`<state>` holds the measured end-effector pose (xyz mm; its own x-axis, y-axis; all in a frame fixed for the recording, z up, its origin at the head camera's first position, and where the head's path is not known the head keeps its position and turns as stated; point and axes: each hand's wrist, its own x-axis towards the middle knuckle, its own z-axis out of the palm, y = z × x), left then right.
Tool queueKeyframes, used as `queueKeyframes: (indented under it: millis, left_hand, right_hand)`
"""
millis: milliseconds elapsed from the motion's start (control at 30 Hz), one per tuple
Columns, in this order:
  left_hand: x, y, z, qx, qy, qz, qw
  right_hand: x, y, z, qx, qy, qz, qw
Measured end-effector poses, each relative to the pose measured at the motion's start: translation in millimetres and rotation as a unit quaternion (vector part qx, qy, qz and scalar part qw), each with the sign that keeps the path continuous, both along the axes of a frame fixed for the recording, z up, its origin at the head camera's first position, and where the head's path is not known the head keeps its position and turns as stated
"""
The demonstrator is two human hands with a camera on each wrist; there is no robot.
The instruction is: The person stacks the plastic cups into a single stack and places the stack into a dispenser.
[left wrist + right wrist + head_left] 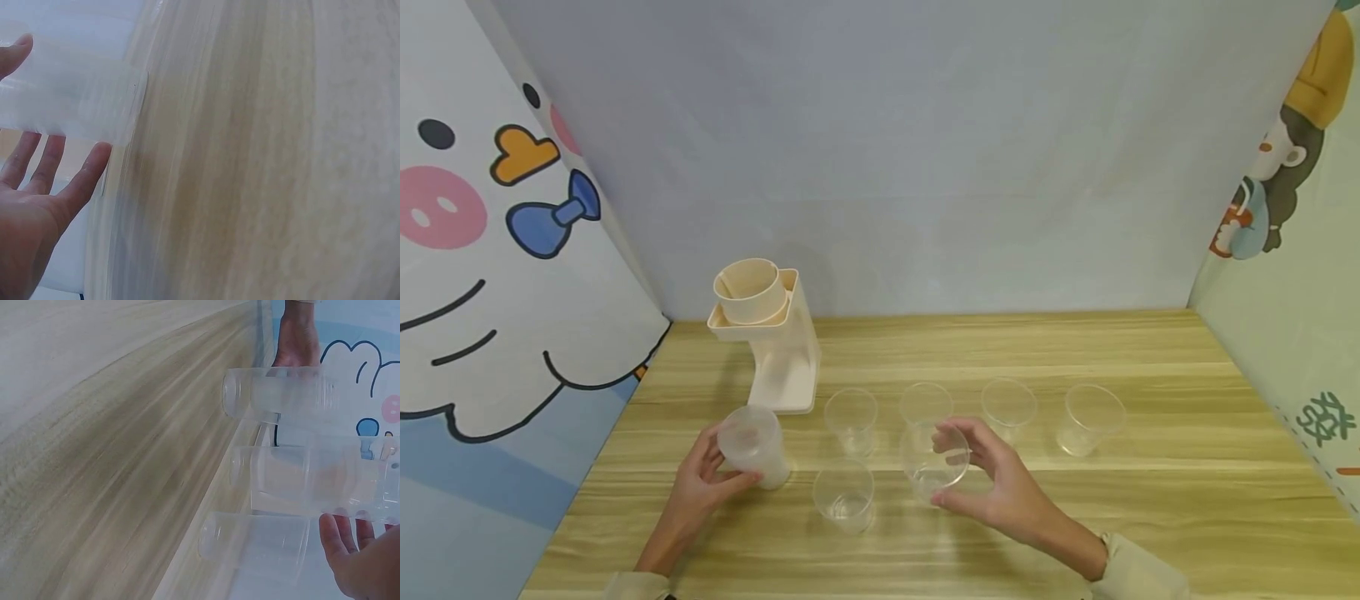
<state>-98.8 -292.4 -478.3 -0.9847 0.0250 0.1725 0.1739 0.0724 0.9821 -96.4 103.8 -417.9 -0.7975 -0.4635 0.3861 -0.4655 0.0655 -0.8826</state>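
Observation:
My left hand (700, 483) grips a stack of frosted-looking clear plastic cups (756, 454), thumb on the near side and fingers around the far side. The stack stands upright on the table at the left. In the left wrist view the fingertips (97, 153) rest along the side of the stack. My right hand (1000, 492) holds a single clear plastic cup (350, 472) between thumb and fingers, upright. The right wrist view shows this cup higher than its neighbours, off the tabletop. Just left of it stands another clear cup (844, 497).
Behind the held cup is a row of upright clear cups, from one near the stack (852, 421) to one at the right (1086, 421). A cream cup-holder stand (786, 358) sits at the back left. White cloth (925, 167) closes off the wooden table (1187, 467).

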Motion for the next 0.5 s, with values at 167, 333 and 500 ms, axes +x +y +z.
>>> queueKeyframes:
  millis: [167, 333, 500]
  left_hand:
    - [0.4, 0.9, 0.0, 0.003, 0.004, 0.004, 1.0000]
    - [0.8, 0.8, -0.4, 0.005, 0.009, 0.000, 0.9999]
    - [0.6, 1.0, 0.1, 0.004, 0.012, -0.002, 0.9999]
  right_hand:
    - [0.2, -1.4, 3.8, 0.005, 0.002, -0.002, 1.0000]
    - [-0.7, -5.5, 10.8, -0.002, 0.001, -0.002, 1.0000]
    - [-1.8, -9.1, 16.6, -0.013, 0.019, 0.007, 0.9997]
